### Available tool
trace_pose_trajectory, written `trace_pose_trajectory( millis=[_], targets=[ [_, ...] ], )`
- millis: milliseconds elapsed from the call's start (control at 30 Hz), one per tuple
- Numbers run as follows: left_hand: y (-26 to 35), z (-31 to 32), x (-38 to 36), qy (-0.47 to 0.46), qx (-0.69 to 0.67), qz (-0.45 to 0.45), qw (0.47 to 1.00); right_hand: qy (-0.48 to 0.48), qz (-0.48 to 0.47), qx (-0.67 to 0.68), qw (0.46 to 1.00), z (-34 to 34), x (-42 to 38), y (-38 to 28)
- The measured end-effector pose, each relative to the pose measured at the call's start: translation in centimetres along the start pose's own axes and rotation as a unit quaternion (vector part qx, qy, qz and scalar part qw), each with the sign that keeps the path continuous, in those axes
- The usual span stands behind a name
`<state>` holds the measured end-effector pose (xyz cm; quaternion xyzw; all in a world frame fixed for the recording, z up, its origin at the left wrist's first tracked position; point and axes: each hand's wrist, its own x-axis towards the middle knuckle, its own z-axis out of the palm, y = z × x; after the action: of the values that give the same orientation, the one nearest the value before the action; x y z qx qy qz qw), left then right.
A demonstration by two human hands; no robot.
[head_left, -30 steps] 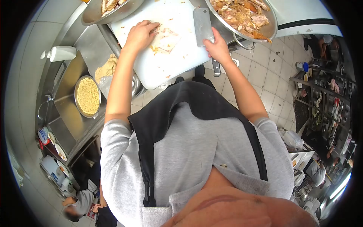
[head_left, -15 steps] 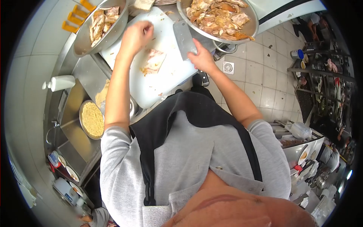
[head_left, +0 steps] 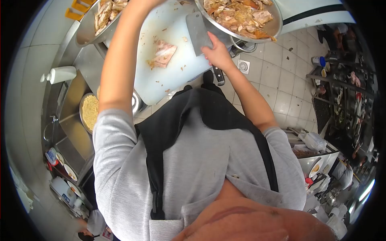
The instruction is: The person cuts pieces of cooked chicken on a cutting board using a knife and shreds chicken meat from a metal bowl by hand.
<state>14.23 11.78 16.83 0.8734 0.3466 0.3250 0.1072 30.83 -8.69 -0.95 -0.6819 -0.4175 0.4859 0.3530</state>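
My right hand (head_left: pixel 219 52) is wrapped round the black handle of a cleaver (head_left: pixel 196 32), whose broad blade rests over the right side of the white cutting board (head_left: pixel 150 90). On the board lies a flat piece of cooked meat (head_left: pixel 165 54), with small scraps scattered round it. My left hand (head_left: pixel 152 2) reaches past the far end of the board, and the top edge of the view cuts off its fingers. Chopped meat fills a metal bowl (head_left: pixel 276 30) at the far right. Beside my left forearm, a second metal bowl (head_left: pixel 86 36) holds larger pieces.
A white bottle (head_left: pixel 63 75) stands by the sink edge at left. A round pan of yellow food (head_left: pixel 89 111) sits close to my left elbow. On the tiled floor at right is a drain (head_left: pixel 243 66). Racks of kitchenware (head_left: pixel 341 84) stand farther right, with other people around.
My left hand has moved from above the board up and away to the top edge. The cleaver stays in my right hand, and the meat piece lies where it was.
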Motion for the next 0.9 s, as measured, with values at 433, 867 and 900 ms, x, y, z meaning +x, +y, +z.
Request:
trace_pose_trajectory(
  millis=[433,867,900],
  targets=[
    [-1.6,3.6,-26.1,-0.107,0.152,-0.200,0.962,-0.064,-0.168,-0.421,0.889,0.2,-3.4,-5.4],
    [-4.0,2.6,-26.7,-0.080,0.143,-0.205,0.965,-0.065,-0.171,-0.471,0.863,1.3,-3.2,-4.4],
    [-3.4,1.8,-26.1,-0.122,0.144,-0.218,0.957,-0.065,-0.169,-0.469,0.864,1.3,-3.3,-4.5]
  ],
)
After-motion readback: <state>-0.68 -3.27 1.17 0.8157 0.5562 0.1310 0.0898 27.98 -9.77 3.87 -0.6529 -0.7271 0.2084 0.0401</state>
